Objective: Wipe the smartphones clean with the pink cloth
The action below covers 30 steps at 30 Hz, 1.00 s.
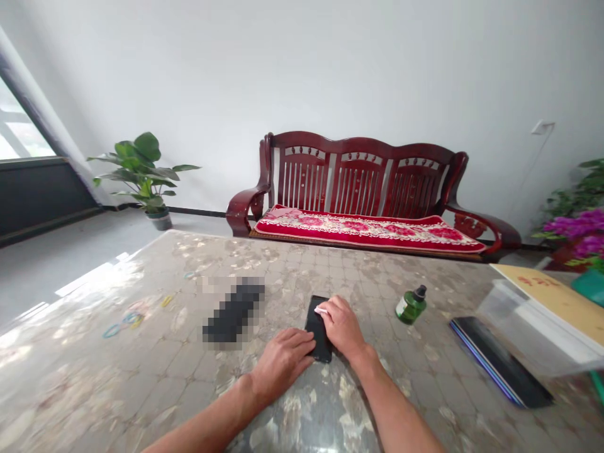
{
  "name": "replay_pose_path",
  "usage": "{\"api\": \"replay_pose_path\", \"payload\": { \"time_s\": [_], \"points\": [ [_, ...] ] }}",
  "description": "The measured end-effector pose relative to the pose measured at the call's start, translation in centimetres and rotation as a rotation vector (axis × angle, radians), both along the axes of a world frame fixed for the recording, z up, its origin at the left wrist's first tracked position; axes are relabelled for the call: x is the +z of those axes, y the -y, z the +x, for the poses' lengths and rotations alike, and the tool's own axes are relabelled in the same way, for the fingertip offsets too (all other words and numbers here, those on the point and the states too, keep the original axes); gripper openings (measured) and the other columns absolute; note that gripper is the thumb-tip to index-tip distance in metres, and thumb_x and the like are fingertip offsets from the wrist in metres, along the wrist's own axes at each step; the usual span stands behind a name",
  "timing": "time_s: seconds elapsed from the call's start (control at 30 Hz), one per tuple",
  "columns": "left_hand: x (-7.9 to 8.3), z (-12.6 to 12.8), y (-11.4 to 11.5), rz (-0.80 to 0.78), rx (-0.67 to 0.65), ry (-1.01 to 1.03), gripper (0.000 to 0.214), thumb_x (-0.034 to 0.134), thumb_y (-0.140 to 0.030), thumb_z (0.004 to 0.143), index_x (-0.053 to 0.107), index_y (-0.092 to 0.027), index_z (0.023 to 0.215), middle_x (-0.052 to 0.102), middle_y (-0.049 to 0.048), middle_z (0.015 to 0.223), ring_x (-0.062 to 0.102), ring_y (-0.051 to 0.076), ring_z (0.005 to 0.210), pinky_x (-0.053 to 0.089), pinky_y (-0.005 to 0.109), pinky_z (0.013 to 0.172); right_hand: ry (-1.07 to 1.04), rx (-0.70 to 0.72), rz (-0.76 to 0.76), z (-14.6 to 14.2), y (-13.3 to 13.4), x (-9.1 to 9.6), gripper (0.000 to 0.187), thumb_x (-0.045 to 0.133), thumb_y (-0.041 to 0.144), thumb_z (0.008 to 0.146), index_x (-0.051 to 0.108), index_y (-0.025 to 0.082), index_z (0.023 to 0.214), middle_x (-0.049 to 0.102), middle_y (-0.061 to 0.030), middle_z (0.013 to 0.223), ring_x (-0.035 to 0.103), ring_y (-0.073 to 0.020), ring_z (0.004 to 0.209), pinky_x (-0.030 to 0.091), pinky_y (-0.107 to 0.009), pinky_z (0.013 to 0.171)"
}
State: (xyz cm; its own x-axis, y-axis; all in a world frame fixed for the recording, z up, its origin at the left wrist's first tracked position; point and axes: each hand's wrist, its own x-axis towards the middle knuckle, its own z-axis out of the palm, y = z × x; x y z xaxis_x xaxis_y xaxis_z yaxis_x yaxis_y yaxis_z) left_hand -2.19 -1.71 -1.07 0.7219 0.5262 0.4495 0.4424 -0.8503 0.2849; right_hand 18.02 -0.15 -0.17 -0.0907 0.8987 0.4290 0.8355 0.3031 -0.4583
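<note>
A black smartphone [323, 347] lies flat on the table in front of me, its screen partly hidden by my hands. My left hand [285, 358] is at its left edge, fingers close together and fingertips holding the phone against the table. Over the upper right of the screen, my right hand [343, 324] is closed in a pinch around a small white piece [320, 310], perhaps tissue or cloth. Most of that piece is hidden by the fingers. To the right stands a green bottle [411, 307] with a black top.
A blurred-out dark object [234, 311] lies left of the phone. Coloured bands [129, 319] are scattered farther left on the table [174, 390]. At right are several stacked phones [500, 362] and a clear box [509, 314] with a yellowish folder [552, 299] on top. A wooden bench [358, 182] stands behind.
</note>
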Motion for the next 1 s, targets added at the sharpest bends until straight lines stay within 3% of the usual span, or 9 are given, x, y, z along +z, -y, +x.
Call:
{"api": "replay_pose_path", "payload": {
  "time_s": [0.17, 0.43, 0.67, 0.87, 1.0],
  "points": [
    [0.8, 0.1, 0.3, 0.000, 0.009, -0.027, 0.021, 0.054, -0.028, 0.099, 0.070, -0.020, 0.108, 0.073, 0.0076, 0.111, 0.067, 0.023, 0.099, 0.055, 0.038, 0.091, 0.075, 0.112, -0.018, 0.0, 0.6, 0.2, 0.019, 0.055, 0.009, 0.089, 0.067, 0.022, 0.084, 0.062, -0.0036, 0.090, 0.056, -0.0177, 0.091, 0.043, -0.025, 0.081],
    [1.1, 0.4, 0.5, -0.092, 0.073, -0.093, 0.018, 0.062, -0.028, 0.095, 0.073, -0.022, 0.108, 0.072, 0.0056, 0.115, 0.066, 0.021, 0.103, 0.051, 0.035, 0.098, 0.100, -0.080, -0.008, 0.7, 0.5, 0.0, 0.019, 0.053, 0.017, 0.093, 0.071, 0.023, 0.089, 0.063, -0.0051, 0.093, 0.057, -0.0191, 0.094, 0.042, -0.026, 0.083],
    [1.2, 1.1, 1.5, -0.141, 0.188, -0.100, 0.017, 0.064, -0.028, 0.093, 0.073, -0.023, 0.108, 0.071, 0.0039, 0.119, 0.064, 0.020, 0.108, 0.048, 0.031, 0.099, 0.154, 0.119, -0.077, 0.6, 1.8, 0.7, 0.019, 0.056, 0.014, 0.086, 0.072, 0.024, 0.082, 0.064, -0.0018, 0.089, 0.060, -0.0140, 0.083, 0.040, -0.022, 0.072],
    [2.0, 2.7, 2.0, -0.181, 0.331, -0.124, 0.019, 0.070, -0.035, 0.086, 0.073, -0.022, 0.099, 0.072, 0.0047, 0.106, 0.065, 0.023, 0.102, 0.048, 0.031, 0.093, 0.118, -0.081, -0.039, 0.7, 1.3, 0.3, 0.021, 0.052, 0.023, 0.094, 0.072, 0.025, 0.091, 0.066, -0.0031, 0.094, 0.060, -0.0155, 0.090, 0.041, -0.023, 0.077],
    [2.7, 4.8, 2.2, -0.180, 0.489, -0.138, 0.039, 0.074, -0.047, 0.076, 0.070, -0.017, 0.100, 0.067, 0.0103, 0.101, 0.063, 0.030, 0.098, 0.048, 0.039, 0.085, 0.113, -0.035, -0.056, 0.9, 1.3, 0.3, 0.021, 0.052, 0.019, 0.092, 0.073, 0.025, 0.087, 0.065, -0.0025, 0.092, 0.060, -0.0147, 0.088, 0.041, -0.022, 0.076]
  ]
}}
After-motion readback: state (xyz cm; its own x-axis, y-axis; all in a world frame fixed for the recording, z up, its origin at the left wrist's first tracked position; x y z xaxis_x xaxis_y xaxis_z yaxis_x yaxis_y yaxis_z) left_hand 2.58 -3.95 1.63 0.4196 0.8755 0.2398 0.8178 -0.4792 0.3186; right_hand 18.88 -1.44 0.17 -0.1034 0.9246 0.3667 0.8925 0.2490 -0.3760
